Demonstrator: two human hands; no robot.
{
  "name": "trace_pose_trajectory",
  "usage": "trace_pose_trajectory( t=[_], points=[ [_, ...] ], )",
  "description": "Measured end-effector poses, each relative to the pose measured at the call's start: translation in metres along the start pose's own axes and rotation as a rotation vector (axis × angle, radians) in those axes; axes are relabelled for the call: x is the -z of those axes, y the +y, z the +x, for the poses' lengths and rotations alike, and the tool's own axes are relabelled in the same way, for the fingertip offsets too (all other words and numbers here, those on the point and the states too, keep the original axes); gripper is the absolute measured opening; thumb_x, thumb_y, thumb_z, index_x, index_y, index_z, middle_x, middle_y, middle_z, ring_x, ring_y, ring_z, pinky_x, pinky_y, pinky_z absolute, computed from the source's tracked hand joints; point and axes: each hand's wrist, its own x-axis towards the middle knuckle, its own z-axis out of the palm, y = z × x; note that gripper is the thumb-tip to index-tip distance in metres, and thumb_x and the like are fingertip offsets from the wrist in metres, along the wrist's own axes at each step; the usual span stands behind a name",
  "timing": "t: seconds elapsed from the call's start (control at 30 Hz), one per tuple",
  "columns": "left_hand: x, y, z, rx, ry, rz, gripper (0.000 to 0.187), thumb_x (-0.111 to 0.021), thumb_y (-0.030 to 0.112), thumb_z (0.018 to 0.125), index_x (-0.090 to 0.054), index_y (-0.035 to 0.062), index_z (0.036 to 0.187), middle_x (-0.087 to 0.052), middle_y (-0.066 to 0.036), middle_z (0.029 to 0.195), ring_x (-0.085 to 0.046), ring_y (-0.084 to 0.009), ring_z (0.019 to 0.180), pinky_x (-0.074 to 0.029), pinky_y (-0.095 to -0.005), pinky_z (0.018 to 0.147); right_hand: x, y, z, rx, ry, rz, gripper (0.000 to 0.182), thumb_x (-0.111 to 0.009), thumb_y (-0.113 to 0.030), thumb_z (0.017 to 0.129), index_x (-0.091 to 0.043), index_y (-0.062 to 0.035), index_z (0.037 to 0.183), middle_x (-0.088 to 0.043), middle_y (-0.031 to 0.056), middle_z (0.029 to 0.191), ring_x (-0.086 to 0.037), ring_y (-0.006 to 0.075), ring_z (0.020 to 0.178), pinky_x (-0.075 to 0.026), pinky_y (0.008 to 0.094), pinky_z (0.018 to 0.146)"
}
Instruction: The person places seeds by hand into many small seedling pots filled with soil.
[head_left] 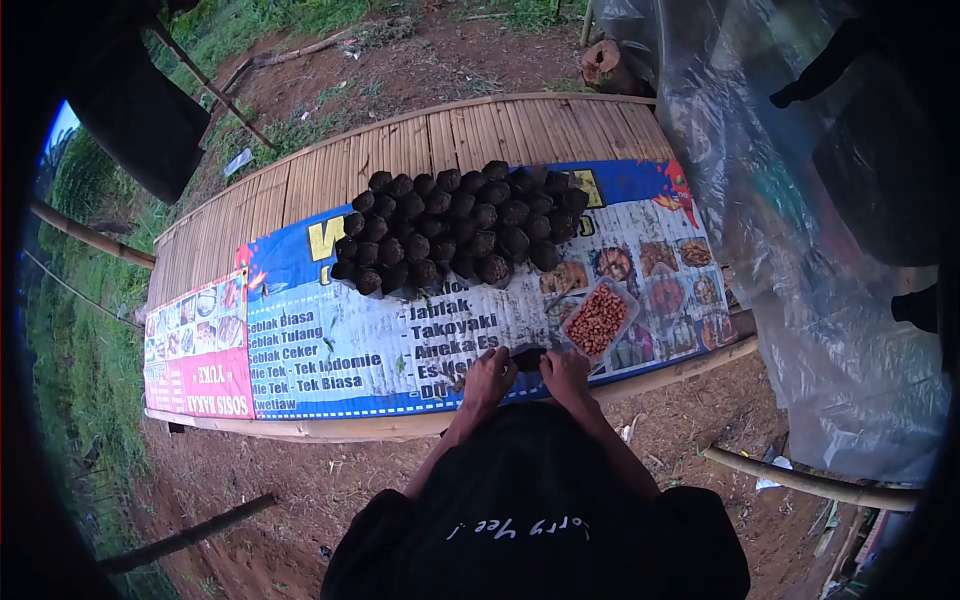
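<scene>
My left hand and my right hand are close together at the near edge of the table. Between them is a small black plastic bag, gripped by the fingers of both hands at its two sides. What is inside this bag cannot be seen. Just beyond my right hand sits a clear plastic container full of reddish-brown seeds, possibly peanuts. Farther across, several dark soil-filled seedling bags stand packed in rows.
A printed menu banner covers much of the slatted bamboo table. Clear plastic sheeting hangs on the right. Bamboo poles cross the edges of the view. A cut log lies beyond the table on bare soil.
</scene>
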Motion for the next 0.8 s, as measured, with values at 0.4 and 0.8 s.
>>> trace_pose_trajectory(
  t=[0.4,0.8],
  points=[
    [-0.001,0.007,0.010,-0.034,-0.012,0.157,0.019,-0.063,0.020,0.085,-0.056,0.0043,0.094,-0.059,-0.020,0.085,-0.063,-0.0429,0.069,-0.052,-0.0526,0.061,-0.002,-0.003,-0.012,-0.084,-0.142,-0.063,0.030,-0.059,-0.031,0.089,-0.066,-0.0055,0.076,-0.065,0.0189,0.067,-0.061,0.0400,0.067,-0.044,0.0508,0.068],
    [0.000,0.008,-0.007,0.014,0.036,0.060,0.014,-0.064,0.014,0.084,-0.057,0.0036,0.091,-0.061,-0.020,0.085,-0.064,-0.0427,0.071,-0.051,-0.0528,0.061,0.001,-0.005,-0.002,-0.029,0.020,-0.037,0.023,-0.060,-0.027,0.087,-0.064,-0.0072,0.076,-0.062,0.0164,0.064,-0.059,0.0394,0.072,-0.044,0.0506,0.066]
  ],
)
